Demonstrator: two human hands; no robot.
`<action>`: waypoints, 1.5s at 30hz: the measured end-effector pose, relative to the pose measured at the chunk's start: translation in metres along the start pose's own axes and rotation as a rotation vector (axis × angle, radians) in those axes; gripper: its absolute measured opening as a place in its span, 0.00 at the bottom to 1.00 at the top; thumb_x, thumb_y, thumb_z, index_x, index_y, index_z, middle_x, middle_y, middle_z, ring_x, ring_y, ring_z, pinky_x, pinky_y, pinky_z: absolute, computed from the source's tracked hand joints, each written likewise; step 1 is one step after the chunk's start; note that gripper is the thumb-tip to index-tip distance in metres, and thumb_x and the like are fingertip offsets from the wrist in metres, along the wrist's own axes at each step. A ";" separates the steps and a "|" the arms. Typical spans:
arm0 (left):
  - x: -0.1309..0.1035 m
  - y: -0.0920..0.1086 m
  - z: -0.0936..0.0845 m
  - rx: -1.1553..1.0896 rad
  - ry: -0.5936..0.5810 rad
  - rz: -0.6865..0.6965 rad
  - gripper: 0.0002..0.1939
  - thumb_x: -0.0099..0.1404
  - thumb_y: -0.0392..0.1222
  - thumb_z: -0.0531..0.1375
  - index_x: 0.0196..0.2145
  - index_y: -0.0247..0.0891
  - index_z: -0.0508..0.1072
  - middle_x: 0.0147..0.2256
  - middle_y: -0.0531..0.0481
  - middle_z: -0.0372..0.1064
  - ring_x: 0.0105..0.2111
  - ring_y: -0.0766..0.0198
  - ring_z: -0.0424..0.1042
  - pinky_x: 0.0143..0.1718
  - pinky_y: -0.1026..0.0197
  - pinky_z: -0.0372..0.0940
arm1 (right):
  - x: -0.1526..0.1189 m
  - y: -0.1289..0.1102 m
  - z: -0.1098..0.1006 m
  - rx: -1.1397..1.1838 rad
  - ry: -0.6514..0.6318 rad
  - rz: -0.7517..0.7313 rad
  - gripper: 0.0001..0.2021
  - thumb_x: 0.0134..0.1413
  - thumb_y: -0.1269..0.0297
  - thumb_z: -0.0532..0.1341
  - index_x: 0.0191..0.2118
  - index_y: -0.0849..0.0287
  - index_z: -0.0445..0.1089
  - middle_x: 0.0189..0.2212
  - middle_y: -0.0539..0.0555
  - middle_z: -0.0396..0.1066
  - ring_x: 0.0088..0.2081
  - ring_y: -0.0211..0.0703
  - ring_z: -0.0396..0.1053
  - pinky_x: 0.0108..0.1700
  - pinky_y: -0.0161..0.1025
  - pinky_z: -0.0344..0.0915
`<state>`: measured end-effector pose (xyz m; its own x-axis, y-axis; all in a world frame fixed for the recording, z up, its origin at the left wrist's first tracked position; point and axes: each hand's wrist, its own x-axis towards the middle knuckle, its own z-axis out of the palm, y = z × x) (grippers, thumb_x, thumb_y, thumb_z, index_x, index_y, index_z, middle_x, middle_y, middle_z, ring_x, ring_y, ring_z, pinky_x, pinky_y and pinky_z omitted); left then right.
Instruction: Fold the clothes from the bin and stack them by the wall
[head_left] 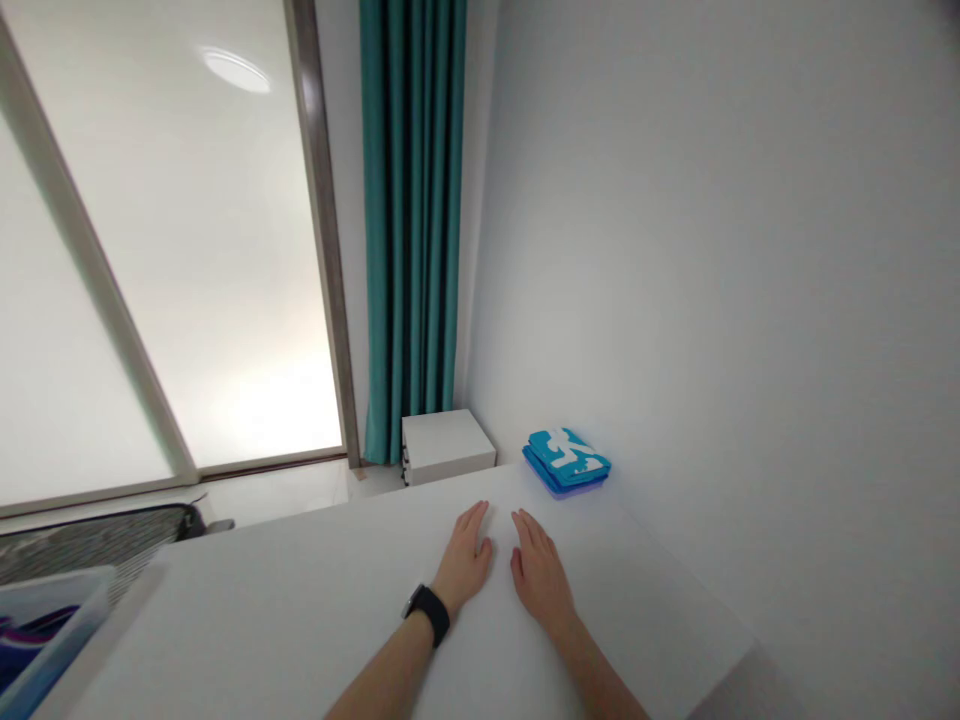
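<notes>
My left hand rests on the white table, fingers stretched forward and thumb apart, holding nothing. A dark watch is strapped round that wrist. Beside it, a small gap to the right, my right hand lies on the same surface with its fingers extended and nothing in it. Beyond the right hand, near the wall, sits a folded blue cloth-like item with a white pattern. Neither hand touches it.
A white wall runs along the table's right side. Past the far edge stand a low white cabinet and a teal curtain. At lower left, a plastic bin holds dark items near a mesh-like chair. Frosted sliding doors stand behind.
</notes>
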<state>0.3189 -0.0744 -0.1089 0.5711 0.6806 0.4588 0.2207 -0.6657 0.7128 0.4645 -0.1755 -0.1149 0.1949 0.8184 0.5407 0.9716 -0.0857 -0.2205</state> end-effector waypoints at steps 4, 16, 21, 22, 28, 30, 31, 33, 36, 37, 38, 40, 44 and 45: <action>-0.024 -0.017 -0.046 0.000 0.077 -0.080 0.31 0.60 0.30 0.52 0.63 0.34 0.60 0.61 0.39 0.59 0.62 0.55 0.57 0.65 0.45 0.51 | 0.003 -0.033 0.006 0.003 -0.121 -0.018 0.27 0.57 0.75 0.47 0.63 0.61 0.59 0.64 0.58 0.58 0.64 0.45 0.55 0.63 0.45 0.56; -0.124 -0.032 -0.182 0.144 0.140 -0.204 0.30 0.59 0.29 0.53 0.60 0.39 0.63 0.60 0.43 0.61 0.60 0.56 0.60 0.64 0.48 0.53 | 0.009 -0.170 0.043 0.156 -0.299 -0.301 0.23 0.60 0.71 0.48 0.59 0.61 0.66 0.58 0.59 0.66 0.60 0.48 0.62 0.64 0.49 0.55; -0.147 -0.019 -0.213 0.095 0.126 -0.211 0.19 0.60 0.29 0.53 0.47 0.38 0.71 0.45 0.45 0.71 0.46 0.60 0.70 0.52 0.56 0.65 | 0.004 -0.208 0.049 0.245 -0.333 -0.380 0.21 0.60 0.71 0.48 0.56 0.60 0.69 0.57 0.59 0.67 0.60 0.50 0.61 0.65 0.53 0.52; -0.152 -0.017 -0.218 0.084 0.127 -0.214 0.16 0.61 0.29 0.53 0.45 0.37 0.72 0.42 0.46 0.72 0.43 0.60 0.71 0.49 0.57 0.66 | 0.003 -0.211 0.052 0.269 -0.334 -0.384 0.21 0.60 0.71 0.49 0.55 0.60 0.69 0.57 0.59 0.67 0.60 0.50 0.61 0.65 0.54 0.52; -0.175 -0.015 -0.244 0.110 0.051 -0.205 0.14 0.63 0.29 0.53 0.42 0.39 0.74 0.40 0.48 0.73 0.40 0.62 0.71 0.44 0.61 0.65 | 0.017 -0.217 0.073 0.536 -0.376 -0.320 0.18 0.58 0.66 0.50 0.49 0.58 0.72 0.52 0.60 0.71 0.56 0.50 0.66 0.62 0.53 0.57; -0.178 -0.018 -0.252 0.166 0.050 -0.205 0.14 0.63 0.30 0.53 0.42 0.39 0.74 0.38 0.49 0.73 0.40 0.62 0.71 0.44 0.61 0.64 | 0.031 -0.222 0.077 0.655 -0.440 -0.270 0.18 0.57 0.63 0.50 0.47 0.59 0.73 0.49 0.61 0.73 0.53 0.50 0.69 0.59 0.51 0.61; -0.178 -0.020 -0.255 0.213 0.064 -0.204 0.13 0.63 0.30 0.53 0.41 0.39 0.74 0.37 0.49 0.73 0.39 0.62 0.71 0.44 0.60 0.64 | 0.039 -0.226 0.078 0.705 -0.479 -0.241 0.18 0.56 0.62 0.50 0.47 0.60 0.73 0.47 0.61 0.74 0.51 0.50 0.70 0.58 0.50 0.63; -0.178 -0.024 -0.261 0.329 0.112 -0.195 0.13 0.64 0.31 0.53 0.40 0.40 0.75 0.35 0.49 0.73 0.38 0.60 0.70 0.43 0.59 0.63 | 0.054 -0.236 0.079 0.773 -0.552 -0.188 0.19 0.56 0.58 0.51 0.47 0.60 0.72 0.46 0.61 0.75 0.49 0.51 0.72 0.55 0.50 0.65; -0.176 -0.027 -0.269 0.477 0.199 -0.186 0.12 0.65 0.31 0.53 0.41 0.40 0.74 0.35 0.48 0.73 0.37 0.59 0.70 0.42 0.57 0.62 | 0.068 -0.258 0.078 0.830 -0.610 -0.165 0.20 0.56 0.53 0.52 0.46 0.60 0.72 0.44 0.61 0.76 0.47 0.52 0.73 0.53 0.50 0.66; -0.176 -0.027 -0.271 0.507 0.224 -0.185 0.12 0.65 0.31 0.53 0.42 0.40 0.73 0.36 0.48 0.72 0.37 0.59 0.69 0.41 0.57 0.62 | 0.070 -0.266 0.078 0.848 -0.615 -0.166 0.20 0.56 0.52 0.53 0.45 0.59 0.73 0.43 0.60 0.76 0.46 0.52 0.74 0.53 0.50 0.67; -0.176 -0.026 -0.273 0.531 0.247 -0.186 0.12 0.65 0.31 0.53 0.42 0.40 0.72 0.36 0.48 0.72 0.37 0.59 0.69 0.41 0.57 0.62 | 0.070 -0.274 0.078 0.869 -0.616 -0.168 0.20 0.56 0.52 0.53 0.45 0.59 0.73 0.42 0.60 0.76 0.46 0.52 0.74 0.52 0.49 0.67; -0.176 -0.021 -0.278 0.570 0.284 -0.200 0.11 0.65 0.31 0.53 0.41 0.40 0.71 0.36 0.48 0.72 0.37 0.58 0.69 0.41 0.57 0.62 | 0.068 -0.291 0.078 0.916 -0.612 -0.175 0.18 0.56 0.52 0.54 0.44 0.58 0.73 0.41 0.59 0.77 0.44 0.51 0.74 0.51 0.47 0.68; -0.179 0.001 -0.290 0.615 0.327 -0.276 0.10 0.64 0.31 0.53 0.41 0.40 0.69 0.38 0.48 0.70 0.39 0.57 0.68 0.41 0.55 0.63 | 0.062 -0.321 0.076 1.011 -0.622 -0.232 0.16 0.57 0.55 0.54 0.44 0.57 0.72 0.38 0.57 0.77 0.41 0.49 0.75 0.48 0.44 0.69; -0.181 0.008 -0.294 0.622 0.323 -0.295 0.10 0.64 0.31 0.53 0.41 0.40 0.69 0.38 0.47 0.70 0.39 0.56 0.68 0.41 0.54 0.63 | 0.062 -0.328 0.075 1.030 -0.624 -0.253 0.15 0.57 0.55 0.54 0.44 0.57 0.72 0.38 0.56 0.77 0.41 0.48 0.75 0.47 0.44 0.69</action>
<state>-0.0152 -0.1131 -0.0303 0.1808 0.8491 0.4963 0.7882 -0.4269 0.4432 0.1475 -0.0538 -0.0704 -0.3560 0.9023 0.2430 0.3579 0.3719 -0.8565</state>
